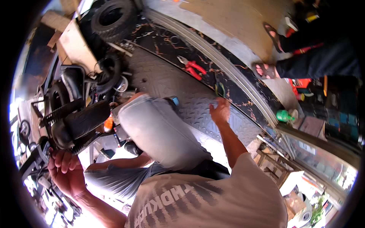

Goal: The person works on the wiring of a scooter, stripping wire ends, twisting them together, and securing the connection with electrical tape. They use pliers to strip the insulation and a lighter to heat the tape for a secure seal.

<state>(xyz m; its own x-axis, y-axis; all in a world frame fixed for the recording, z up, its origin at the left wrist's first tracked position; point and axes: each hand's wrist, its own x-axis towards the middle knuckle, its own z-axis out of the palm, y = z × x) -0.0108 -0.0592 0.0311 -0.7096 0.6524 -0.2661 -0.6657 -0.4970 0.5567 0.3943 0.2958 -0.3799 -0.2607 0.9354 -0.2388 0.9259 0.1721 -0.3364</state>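
Note:
My right hand [220, 111] is stretched out over the grey checkered metal plate [159, 78], its fingers apart. Just beyond its fingertips lie pliers with dark and yellow-green handles [220, 89] on the black marbled sill [243, 91]; I cannot tell whether they touch. Red-handled pliers [194, 69] rest farther left, jaws pointing left. At the far left, my left hand [66, 171] has its fingers curled beside a dark motorcycle part [40, 155]. What the fingers hold, if anything, is hidden. A black shock-absorber-like assembly [81, 123] lies above that hand.
A metal door track [213, 49] runs along the sill. Another person's sandalled foot [266, 71] stands beyond it, right. Tyres [114, 19] and wooden boards [78, 47] are piled at the far left. An orange bottle [108, 123] stands near my knee; a green bottle [284, 115] lies at right.

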